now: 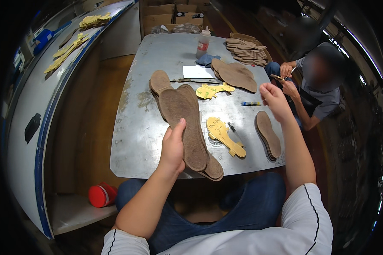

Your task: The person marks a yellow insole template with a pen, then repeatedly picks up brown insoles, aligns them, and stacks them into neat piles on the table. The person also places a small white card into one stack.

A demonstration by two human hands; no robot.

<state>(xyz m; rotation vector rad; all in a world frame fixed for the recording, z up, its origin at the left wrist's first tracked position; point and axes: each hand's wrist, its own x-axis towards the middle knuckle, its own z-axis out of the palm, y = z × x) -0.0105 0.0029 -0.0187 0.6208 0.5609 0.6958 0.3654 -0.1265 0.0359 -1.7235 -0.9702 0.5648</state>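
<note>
Insoles (181, 114), brown and loosely fanned in a stack, were held by the left hand (173, 148) above the table's (130, 146) near edge, their lower ends reaching just past it. The left thumb pressed on the top piece; the other fingers, mostly hidden, wrapped beneath. The right hand (276, 103) was raised by the table's right edge, fingers curled toward the thumb; I could not tell whether they pinched anything. Toward the near right corner lay a smaller insole stack (268, 134). Left of it lay a nearer yellow template (222, 134), beside a pen (231, 126); a farther yellow template (215, 90) lay near the middle. Toward the far right corner were large brown pieces (236, 76) and an insole pile (246, 50); a bottle (203, 45) stood near the far edge. A co-worker (325, 87) sat beyond the right edge.
</note>
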